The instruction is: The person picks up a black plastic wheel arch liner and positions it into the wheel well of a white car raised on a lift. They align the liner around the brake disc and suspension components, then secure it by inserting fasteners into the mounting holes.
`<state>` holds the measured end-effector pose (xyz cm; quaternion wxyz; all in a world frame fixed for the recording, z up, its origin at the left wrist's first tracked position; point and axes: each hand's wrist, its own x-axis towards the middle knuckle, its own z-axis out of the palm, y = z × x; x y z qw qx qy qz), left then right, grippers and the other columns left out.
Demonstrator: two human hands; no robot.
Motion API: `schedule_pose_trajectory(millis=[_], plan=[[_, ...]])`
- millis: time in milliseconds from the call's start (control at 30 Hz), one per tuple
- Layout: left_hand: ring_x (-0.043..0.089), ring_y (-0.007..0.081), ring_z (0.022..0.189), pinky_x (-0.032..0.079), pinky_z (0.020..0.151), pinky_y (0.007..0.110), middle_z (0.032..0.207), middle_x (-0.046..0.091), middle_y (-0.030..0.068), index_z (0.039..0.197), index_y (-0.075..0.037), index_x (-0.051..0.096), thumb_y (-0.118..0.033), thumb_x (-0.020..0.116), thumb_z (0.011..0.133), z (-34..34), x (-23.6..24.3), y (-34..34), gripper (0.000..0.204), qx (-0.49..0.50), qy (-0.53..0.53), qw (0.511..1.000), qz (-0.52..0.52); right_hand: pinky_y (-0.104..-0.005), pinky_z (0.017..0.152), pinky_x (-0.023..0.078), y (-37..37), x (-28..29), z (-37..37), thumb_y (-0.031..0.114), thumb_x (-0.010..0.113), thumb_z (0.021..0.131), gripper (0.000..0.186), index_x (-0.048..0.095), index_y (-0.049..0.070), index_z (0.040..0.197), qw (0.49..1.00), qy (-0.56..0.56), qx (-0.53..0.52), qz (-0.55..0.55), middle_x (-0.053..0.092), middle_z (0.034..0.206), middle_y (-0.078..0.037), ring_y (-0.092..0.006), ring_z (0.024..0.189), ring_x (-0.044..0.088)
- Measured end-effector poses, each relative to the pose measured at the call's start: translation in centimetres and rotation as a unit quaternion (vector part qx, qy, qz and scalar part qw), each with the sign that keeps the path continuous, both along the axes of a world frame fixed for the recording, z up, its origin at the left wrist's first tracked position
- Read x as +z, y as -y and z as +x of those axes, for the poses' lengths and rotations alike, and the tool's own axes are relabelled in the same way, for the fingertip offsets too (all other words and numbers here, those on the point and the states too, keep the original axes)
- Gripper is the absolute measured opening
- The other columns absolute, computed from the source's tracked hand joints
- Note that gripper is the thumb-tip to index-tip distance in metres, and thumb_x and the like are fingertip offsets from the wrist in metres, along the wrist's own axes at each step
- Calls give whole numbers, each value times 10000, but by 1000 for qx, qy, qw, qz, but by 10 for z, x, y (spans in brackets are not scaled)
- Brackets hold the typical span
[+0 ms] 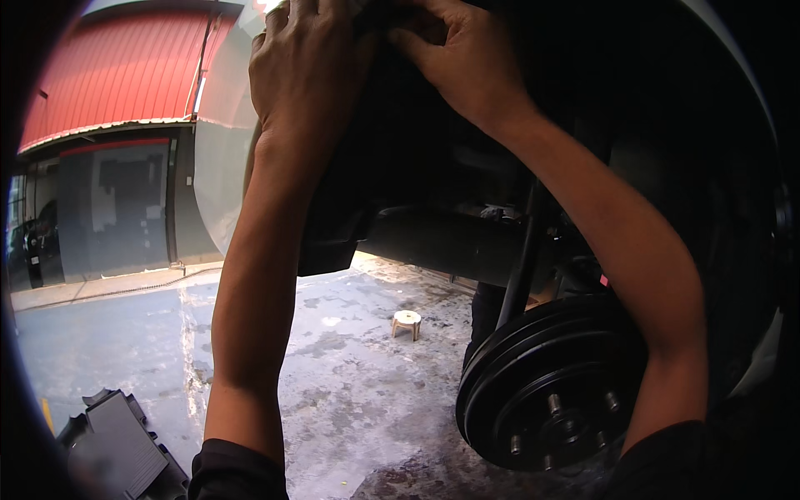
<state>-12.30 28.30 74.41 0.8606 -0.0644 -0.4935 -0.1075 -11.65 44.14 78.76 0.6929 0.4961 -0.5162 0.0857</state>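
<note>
My left hand is raised at the top of the view, against the pale outer edge of a vehicle's body panel. Its fingers stretch upward and are partly cut off by the frame. Close to its right, my right hand reaches into the dark wheel arch, thumb and fingers drawn together in a pinch. Whatever lies between those fingers is lost in shadow. Below my right forearm sits a bare black brake drum with several wheel studs, the wheel off.
A dark strut rod rises behind the drum. Farther back on the stained grey floor stands a small pale stool. A grey plastic part lies at lower left. Beyond is a building with red corrugated cladding.
</note>
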Motion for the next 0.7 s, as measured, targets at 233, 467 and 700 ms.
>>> schedule_pose_trajectory(millis=[233, 467, 700], plan=[[621, 387, 1085, 525, 861, 491, 1152, 617, 186, 1228, -56, 502, -170, 738, 830, -3, -3, 1, 477, 18, -2, 1000, -6, -313, 727, 557, 6, -22, 15, 83, 731, 889, 339, 648, -75, 1178, 987, 141, 17, -73, 704, 909, -155, -186, 762, 667], [633, 409, 1070, 530, 855, 505, 1123, 635, 205, 1221, -31, 504, -160, 646, 899, 1, -1, -3, 375, -3, -6, 1000, -8, -295, 681, 540, -2, -12, 37, 128, 703, 937, 270, 642, -38, 1141, 891, 428, 140, 56, 646, 866, -58, -144, 748, 615], [639, 406, 1065, 535, 853, 511, 1137, 629, 208, 1231, -43, 493, -185, 657, 888, 12, -7, -2, 406, 5, 13, 999, -33, -302, 707, 532, 5, 5, 27, 148, 651, 967, 115, 656, 33, 976, 838, 504, 201, 58, 629, 872, -51, -154, 754, 604]])
